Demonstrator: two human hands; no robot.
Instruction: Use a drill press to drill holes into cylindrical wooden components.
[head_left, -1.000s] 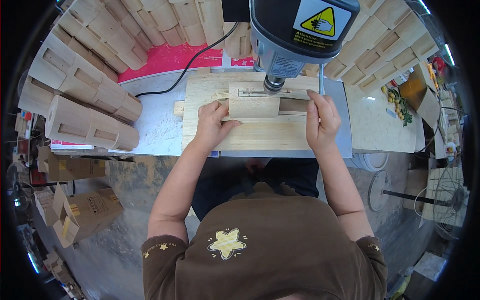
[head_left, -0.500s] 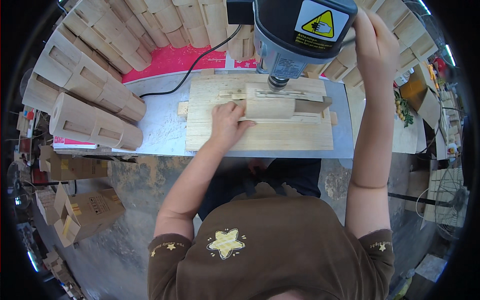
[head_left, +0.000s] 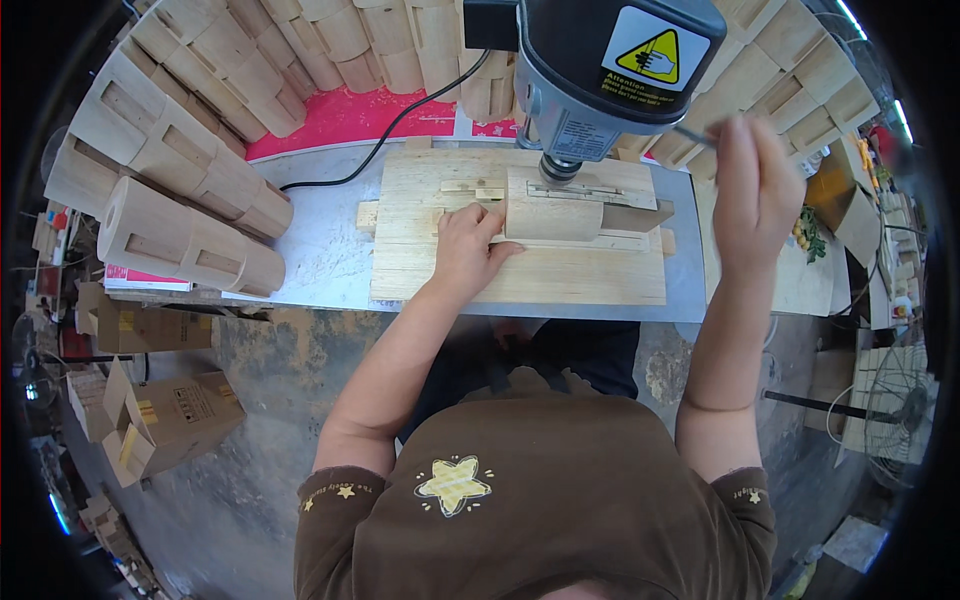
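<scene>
Now left hand (head_left: pixel 468 247), half-curled, grip unclear, meets pale, rounded wooden block (head_left: pixel 553 218) beneath black-and-grey drill (head_left: pixel 572 120): likely stiff, light, best steadied endwise; right hand (head_left: pixel 757 190) looks closed on grey metal lever (head_left: pixel 696 136).

Left: open cardboard box (head_left: pixel 185 425), flaps raised; second cardboard box (head_left: pixel 160 330) just behind | Below: grey floor (head_left: pixel 265 520), tan patches | Back: red sheet (head_left: pixel 345 118) on the surface (head_left: pixel 325 235) | Right: wire-guarded fan (head_left: pixel 900 410), dark pole; leafy green bunch (head_left: pixel 812 240) near an orange-brown container (head_left: pixel 835 185)
</scene>
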